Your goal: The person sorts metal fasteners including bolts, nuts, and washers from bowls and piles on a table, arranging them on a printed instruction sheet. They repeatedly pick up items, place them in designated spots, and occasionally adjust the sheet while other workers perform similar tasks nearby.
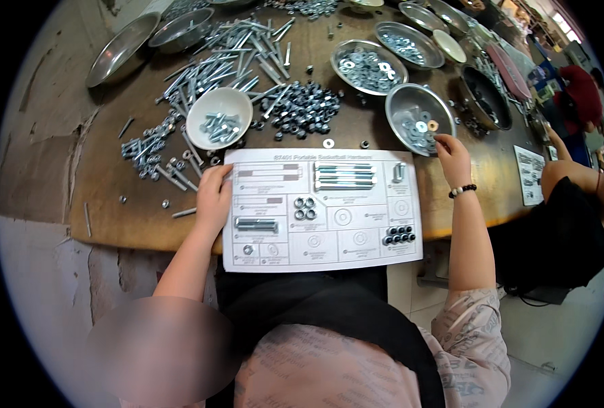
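Left hand [213, 197] lies flat, fingers loose, on a white printed paper parts sheet [322, 211] while right hand [454, 158] pinches inside a round steel bowl of washers [419, 110] just beyond.

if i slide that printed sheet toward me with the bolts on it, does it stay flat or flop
The printed sheet is thin paper and its near edge overhangs the table, so it would probably sag there. The long bolts lie on their sides and may roll. The black nuts would likely ride along. The left hand presses its left edge.
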A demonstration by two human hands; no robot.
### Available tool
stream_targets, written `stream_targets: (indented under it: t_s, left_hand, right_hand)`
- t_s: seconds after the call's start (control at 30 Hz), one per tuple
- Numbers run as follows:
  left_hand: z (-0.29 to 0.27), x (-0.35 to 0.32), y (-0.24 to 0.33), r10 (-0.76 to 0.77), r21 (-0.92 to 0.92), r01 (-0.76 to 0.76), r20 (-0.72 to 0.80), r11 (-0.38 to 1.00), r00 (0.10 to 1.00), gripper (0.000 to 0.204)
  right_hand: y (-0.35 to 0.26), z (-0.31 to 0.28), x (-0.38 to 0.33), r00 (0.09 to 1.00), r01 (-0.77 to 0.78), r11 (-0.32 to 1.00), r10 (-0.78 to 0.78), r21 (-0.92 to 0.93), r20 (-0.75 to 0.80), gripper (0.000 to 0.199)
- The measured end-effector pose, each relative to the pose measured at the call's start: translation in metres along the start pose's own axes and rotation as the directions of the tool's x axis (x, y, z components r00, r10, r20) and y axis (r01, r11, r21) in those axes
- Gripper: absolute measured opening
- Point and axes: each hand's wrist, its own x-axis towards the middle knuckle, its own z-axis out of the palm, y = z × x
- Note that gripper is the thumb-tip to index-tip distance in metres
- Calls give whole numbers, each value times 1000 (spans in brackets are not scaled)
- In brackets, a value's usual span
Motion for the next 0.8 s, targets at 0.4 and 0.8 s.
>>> stream_targets:
  t_s: [0.4,0.8]
  left_hand:
    - [7,-7,1,103,44,-101,-48,994,994,23]
    - [3,-6,5,68,30,-67,-54,997,996,20]
  right_hand:
    - [-5,22,63,927,167,849,37,-501,372,40]
    - [-2,36,86,976,121,841,-3,-527,220,31]
